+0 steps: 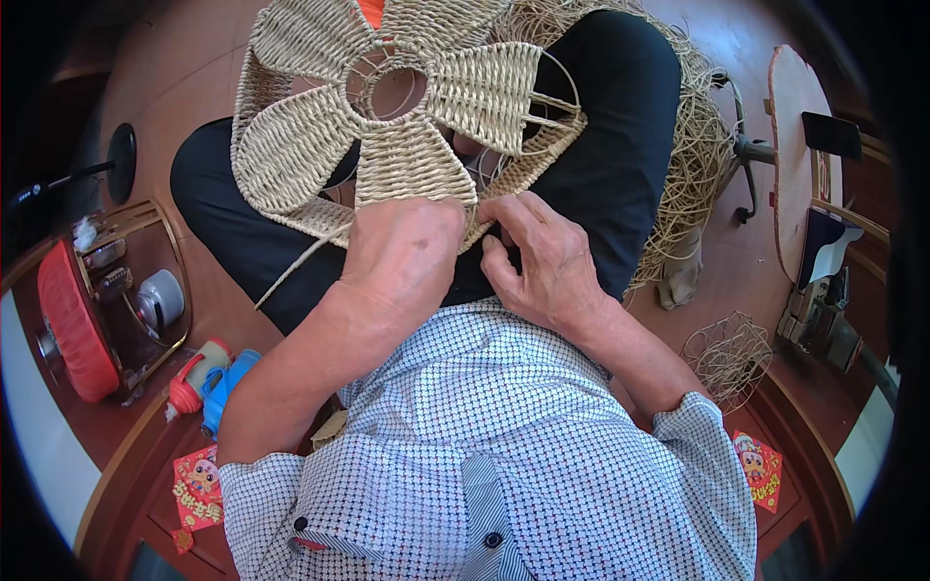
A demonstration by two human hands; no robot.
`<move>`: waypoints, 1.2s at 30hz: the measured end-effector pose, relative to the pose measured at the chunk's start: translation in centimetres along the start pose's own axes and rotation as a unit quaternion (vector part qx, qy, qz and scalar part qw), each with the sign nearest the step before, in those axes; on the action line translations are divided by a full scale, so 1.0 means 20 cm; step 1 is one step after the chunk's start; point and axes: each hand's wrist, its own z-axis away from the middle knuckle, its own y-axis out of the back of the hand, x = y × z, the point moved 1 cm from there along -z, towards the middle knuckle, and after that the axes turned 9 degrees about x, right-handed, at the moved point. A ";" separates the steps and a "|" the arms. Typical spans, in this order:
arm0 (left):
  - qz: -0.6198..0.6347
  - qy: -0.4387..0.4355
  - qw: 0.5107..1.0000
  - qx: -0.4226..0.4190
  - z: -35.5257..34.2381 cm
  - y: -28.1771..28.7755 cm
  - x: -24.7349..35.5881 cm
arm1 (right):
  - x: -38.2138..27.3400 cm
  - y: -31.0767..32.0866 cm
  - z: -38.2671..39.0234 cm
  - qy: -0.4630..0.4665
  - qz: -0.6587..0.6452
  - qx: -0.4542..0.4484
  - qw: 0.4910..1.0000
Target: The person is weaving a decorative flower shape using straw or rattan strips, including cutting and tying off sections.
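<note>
Left hand [412, 242] comes up from lower left, forearm slanting inward, back of hand up, fingers curled down at near edge of the flower-shaped woven basket [402, 160]. Fingertips hidden; can't tell if this grip is clamped on the rim. Right hand [542, 257] comes in from lower right, thumb and forefinger bent toward the same edge, visible gap between them at the knuckles. Tips are at the rim corner; can't tell whether that grip is pinching a strand.

Basket lies tilted across the lap on black trousers [620, 107], petals around a round central hole. Bare wire loop [572, 82] shows at the right-hand petal. Loose straw strand [300, 266] runs lower left from beside the left hand. Left hand covers part of the near edge.

Around: big heap of straw cord [693, 145] beyond right knee, tangled wire frame [731, 358] near right elbow, wooden board [799, 174] far right. On the left, red round cover [77, 320], silver pot [162, 298], blue bottle [225, 387] near left forearm.
</note>
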 end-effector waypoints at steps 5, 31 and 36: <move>0.034 -0.012 0.999 0.023 0.02 0.03 -0.03 | 0.00 0.01 0.00 0.011 -0.019 0.011 1.000; 0.109 0.144 0.941 0.288 0.42 0.08 -0.23 | -0.08 -0.07 0.00 0.044 -0.001 0.007 0.999; 0.089 0.214 0.922 0.311 0.51 -0.01 -0.22 | -0.08 -0.07 0.00 0.059 0.006 0.009 0.998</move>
